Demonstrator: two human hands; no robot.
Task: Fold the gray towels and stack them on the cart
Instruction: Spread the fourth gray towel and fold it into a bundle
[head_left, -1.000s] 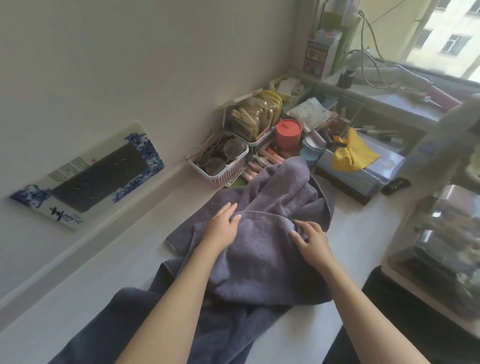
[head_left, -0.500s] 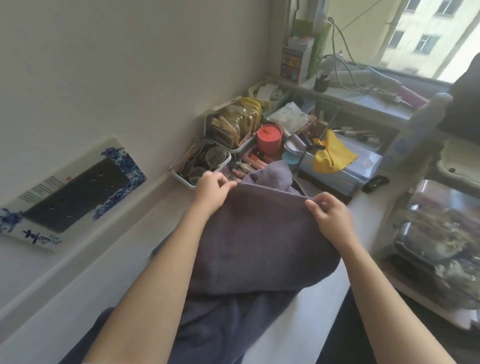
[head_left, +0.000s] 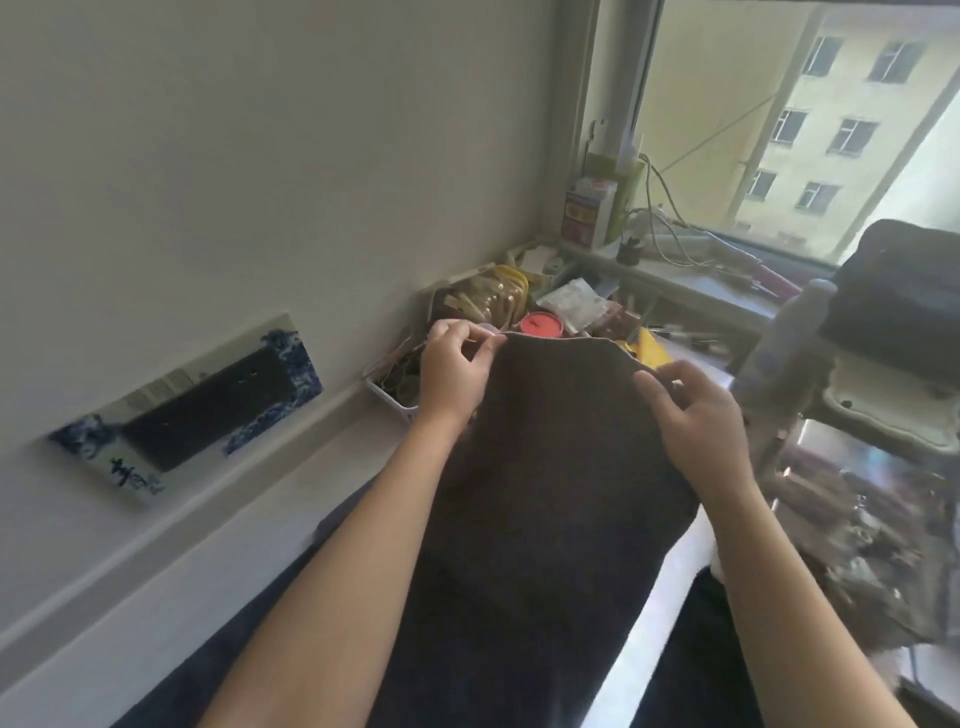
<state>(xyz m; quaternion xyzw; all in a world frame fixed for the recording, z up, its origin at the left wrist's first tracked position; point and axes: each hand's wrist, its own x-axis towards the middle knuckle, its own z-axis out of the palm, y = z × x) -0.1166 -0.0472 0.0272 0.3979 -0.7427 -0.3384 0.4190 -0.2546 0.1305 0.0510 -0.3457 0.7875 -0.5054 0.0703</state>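
Note:
A gray towel (head_left: 545, 467) hangs lifted off the white counter (head_left: 171, 587), its top edge stretched between my two hands. My left hand (head_left: 454, 366) pinches the towel's upper left corner. My right hand (head_left: 696, 421) grips the upper right corner, a little lower than the left. The towel drapes down between my forearms and its lower part lies on the counter, in shadow. The cart is hard to make out.
Behind the towel stand a white basket (head_left: 395, 400), a red-lidded jar (head_left: 540, 326), a bin of packets (head_left: 488, 299) and a yellow cloth (head_left: 649, 351). A blue-patterned plate (head_left: 192, 410) leans on the left wall. Clear containers (head_left: 857, 493) sit right, with a windowsill beyond.
Both hands went from resting on the crumpled towel to pinching its edge and raising it. The towel's top edge has risen and spread, and the view has tilted up.

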